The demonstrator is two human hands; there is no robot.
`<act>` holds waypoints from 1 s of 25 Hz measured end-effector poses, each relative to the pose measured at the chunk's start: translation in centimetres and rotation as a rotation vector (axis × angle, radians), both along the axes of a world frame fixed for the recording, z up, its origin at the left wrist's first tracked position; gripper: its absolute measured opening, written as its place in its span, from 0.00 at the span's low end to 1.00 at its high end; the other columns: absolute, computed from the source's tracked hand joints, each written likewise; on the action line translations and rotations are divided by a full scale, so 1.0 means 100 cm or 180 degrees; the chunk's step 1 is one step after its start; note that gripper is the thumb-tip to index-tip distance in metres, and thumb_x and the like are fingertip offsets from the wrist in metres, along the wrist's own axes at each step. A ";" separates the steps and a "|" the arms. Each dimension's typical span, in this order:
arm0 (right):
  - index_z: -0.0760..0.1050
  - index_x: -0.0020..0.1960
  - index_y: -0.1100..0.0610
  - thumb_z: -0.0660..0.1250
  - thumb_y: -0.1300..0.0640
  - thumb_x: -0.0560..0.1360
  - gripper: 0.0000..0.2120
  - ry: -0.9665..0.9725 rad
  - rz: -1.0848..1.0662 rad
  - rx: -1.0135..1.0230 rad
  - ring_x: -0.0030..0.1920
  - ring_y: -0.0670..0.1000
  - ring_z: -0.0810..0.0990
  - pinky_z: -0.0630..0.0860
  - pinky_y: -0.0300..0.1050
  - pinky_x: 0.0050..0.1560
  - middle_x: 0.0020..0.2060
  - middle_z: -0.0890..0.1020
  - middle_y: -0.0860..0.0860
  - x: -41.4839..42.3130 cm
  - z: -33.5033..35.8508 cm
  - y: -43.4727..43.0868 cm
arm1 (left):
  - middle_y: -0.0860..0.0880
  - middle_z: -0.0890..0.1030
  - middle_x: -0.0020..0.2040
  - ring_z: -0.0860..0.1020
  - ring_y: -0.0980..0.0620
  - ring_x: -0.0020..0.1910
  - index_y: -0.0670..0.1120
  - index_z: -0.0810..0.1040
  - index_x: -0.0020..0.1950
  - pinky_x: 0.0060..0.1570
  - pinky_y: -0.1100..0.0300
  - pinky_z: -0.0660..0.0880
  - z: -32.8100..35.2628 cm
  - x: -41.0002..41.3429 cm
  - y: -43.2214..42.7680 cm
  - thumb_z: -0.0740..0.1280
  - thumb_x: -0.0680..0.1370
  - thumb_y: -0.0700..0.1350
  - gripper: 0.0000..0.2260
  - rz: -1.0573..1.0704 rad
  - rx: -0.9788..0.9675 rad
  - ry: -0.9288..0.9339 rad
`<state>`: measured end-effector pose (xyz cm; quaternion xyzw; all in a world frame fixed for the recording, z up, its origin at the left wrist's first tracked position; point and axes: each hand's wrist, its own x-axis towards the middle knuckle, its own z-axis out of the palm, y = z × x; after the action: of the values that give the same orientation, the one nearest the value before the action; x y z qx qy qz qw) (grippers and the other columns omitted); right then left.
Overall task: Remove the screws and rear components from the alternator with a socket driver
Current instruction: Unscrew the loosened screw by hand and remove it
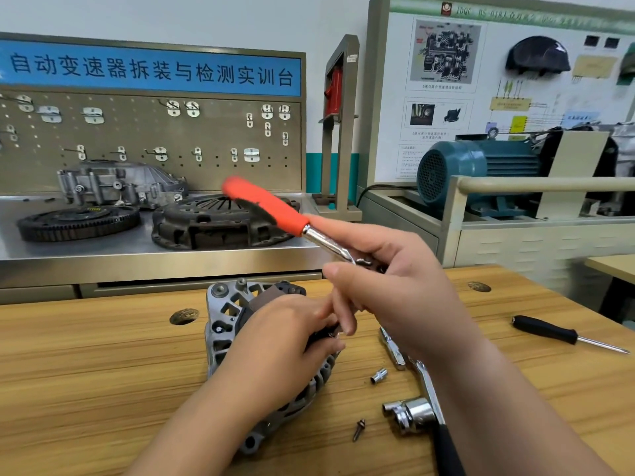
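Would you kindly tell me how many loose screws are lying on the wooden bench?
1: a screw beside the alternator, left of the ratchet; others may be hidden.

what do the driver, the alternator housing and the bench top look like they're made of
The driver has an orange handle that looks like matte rubber or plastic; its shaft is bright and mirror-like, probably chromed steel. The alternator housing is dull grey with ribbed openings, likely cast aluminium. The bench top shows streaky grain: wood or a wood-look laminate, hard to tell which.
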<state>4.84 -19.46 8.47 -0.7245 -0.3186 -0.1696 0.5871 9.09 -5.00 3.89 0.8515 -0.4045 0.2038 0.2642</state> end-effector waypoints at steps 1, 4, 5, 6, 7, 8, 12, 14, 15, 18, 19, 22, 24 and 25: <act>0.76 0.64 0.51 0.62 0.68 0.73 0.23 0.0093 0.0157 -0.0014 0.24 0.47 0.76 0.80 0.53 0.39 0.24 0.76 0.48 0.000 0.001 -0.003 | 0.57 0.80 0.41 0.71 0.60 0.47 0.63 0.70 0.37 0.43 0.72 0.67 0.000 0.001 0.000 0.70 0.73 0.47 0.13 -0.0027 0.0006 0.0025; 0.77 0.63 0.50 0.62 0.67 0.74 0.21 0.0066 0.0044 0.0218 0.24 0.47 0.75 0.82 0.55 0.41 0.23 0.75 0.46 -0.001 -0.003 0.000 | 0.57 0.78 0.42 0.70 0.59 0.48 0.56 0.75 0.39 0.43 0.72 0.65 -0.002 0.000 -0.002 0.68 0.74 0.49 0.05 0.0038 0.0051 -0.0047; 0.78 0.61 0.47 0.62 0.66 0.75 0.21 -0.0052 -0.0257 0.0390 0.24 0.47 0.75 0.82 0.56 0.40 0.24 0.75 0.46 -0.001 -0.006 0.005 | 0.58 0.78 0.43 0.69 0.59 0.48 0.54 0.77 0.42 0.43 0.71 0.65 -0.003 0.001 -0.002 0.67 0.75 0.50 0.03 0.0092 0.0086 -0.0086; 0.78 0.59 0.43 0.62 0.66 0.76 0.21 -0.0177 -0.0628 0.0599 0.24 0.47 0.75 0.83 0.56 0.38 0.25 0.75 0.47 -0.001 -0.009 0.010 | 0.58 0.77 0.43 0.70 0.59 0.47 0.52 0.79 0.46 0.43 0.70 0.64 -0.004 0.002 -0.002 0.65 0.75 0.51 0.05 0.0122 0.0131 -0.0133; 0.79 0.55 0.39 0.62 0.66 0.77 0.22 -0.0287 -0.0981 0.0768 0.24 0.47 0.76 0.82 0.55 0.37 0.25 0.73 0.51 -0.001 -0.012 0.014 | 0.59 0.76 0.43 0.70 0.60 0.47 0.53 0.80 0.48 0.45 0.68 0.65 -0.006 0.003 -0.003 0.64 0.75 0.52 0.08 0.0138 0.0178 -0.0153; 0.79 0.51 0.36 0.62 0.66 0.77 0.23 -0.0353 -0.1219 0.0848 0.25 0.48 0.77 0.82 0.56 0.36 0.27 0.73 0.55 0.000 -0.014 0.017 | 0.60 0.76 0.43 0.70 0.60 0.47 0.53 0.80 0.50 0.48 0.67 0.65 -0.005 0.004 -0.004 0.63 0.76 0.53 0.09 0.0126 0.0168 -0.0178; 0.78 0.57 0.41 0.62 0.65 0.76 0.21 -0.0161 -0.0631 0.0656 0.27 0.50 0.80 0.82 0.59 0.38 0.26 0.75 0.49 -0.001 -0.009 0.010 | 0.58 0.79 0.48 0.70 0.61 0.49 0.53 0.79 0.50 0.45 0.68 0.64 -0.004 0.004 -0.004 0.63 0.75 0.54 0.08 0.0106 0.0107 -0.0136; 0.76 0.63 0.46 0.61 0.66 0.75 0.22 -0.0088 -0.0061 0.0272 0.27 0.50 0.80 0.82 0.58 0.41 0.25 0.76 0.47 0.001 -0.006 0.001 | 0.58 0.78 0.41 0.70 0.60 0.46 0.53 0.77 0.42 0.43 0.71 0.65 -0.003 0.004 -0.003 0.66 0.75 0.52 0.04 0.0071 0.0118 -0.0084; 0.76 0.63 0.48 0.61 0.67 0.75 0.22 -0.0058 0.0163 0.0190 0.27 0.50 0.79 0.82 0.56 0.41 0.25 0.76 0.47 0.002 -0.005 -0.003 | 0.59 0.76 0.38 0.70 0.59 0.46 0.55 0.74 0.39 0.42 0.72 0.65 -0.003 0.004 -0.002 0.68 0.74 0.50 0.05 0.0013 0.0119 -0.0093; 0.76 0.63 0.51 0.61 0.69 0.74 0.22 0.0042 0.0553 0.0247 0.26 0.50 0.77 0.79 0.49 0.40 0.24 0.75 0.48 0.007 -0.007 -0.013 | 0.62 0.73 0.34 0.71 0.61 0.45 0.63 0.64 0.33 0.44 0.75 0.66 -0.003 0.003 0.000 0.68 0.73 0.48 0.16 -0.0144 0.0157 -0.0128; 0.77 0.63 0.52 0.61 0.69 0.74 0.22 0.0078 0.0639 0.0287 0.25 0.50 0.77 0.78 0.48 0.41 0.24 0.75 0.48 0.008 -0.008 -0.015 | 0.62 0.72 0.34 0.71 0.61 0.44 0.64 0.63 0.33 0.42 0.74 0.66 -0.003 0.003 0.000 0.68 0.73 0.48 0.17 -0.0128 0.0160 -0.0155; 0.78 0.63 0.54 0.63 0.68 0.73 0.21 0.0145 0.0897 0.0334 0.25 0.50 0.76 0.78 0.47 0.42 0.23 0.74 0.48 0.013 -0.009 -0.017 | 0.62 0.73 0.33 0.71 0.59 0.42 0.57 0.69 0.35 0.37 0.73 0.64 -0.003 0.003 -0.001 0.67 0.72 0.49 0.08 -0.0077 0.0149 -0.0192; 0.77 0.64 0.57 0.64 0.65 0.72 0.21 0.0224 0.1025 0.0303 0.24 0.50 0.75 0.78 0.48 0.42 0.24 0.73 0.47 0.015 -0.007 -0.020 | 0.59 0.76 0.35 0.73 0.58 0.42 0.54 0.73 0.38 0.39 0.71 0.65 -0.003 0.003 -0.002 0.66 0.72 0.49 0.04 -0.0131 0.0100 -0.0116; 0.76 0.65 0.58 0.64 0.64 0.72 0.21 0.0277 0.1082 0.0249 0.24 0.49 0.74 0.78 0.49 0.43 0.24 0.73 0.46 0.016 -0.006 -0.022 | 0.59 0.76 0.36 0.73 0.58 0.41 0.54 0.73 0.38 0.41 0.68 0.67 -0.003 0.003 -0.002 0.66 0.72 0.50 0.04 -0.0178 0.0093 -0.0093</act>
<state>6.47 -21.63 7.90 -0.6435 -0.4040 -0.0487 0.6483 9.44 -5.18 3.60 0.8405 -0.4349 0.2028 0.2515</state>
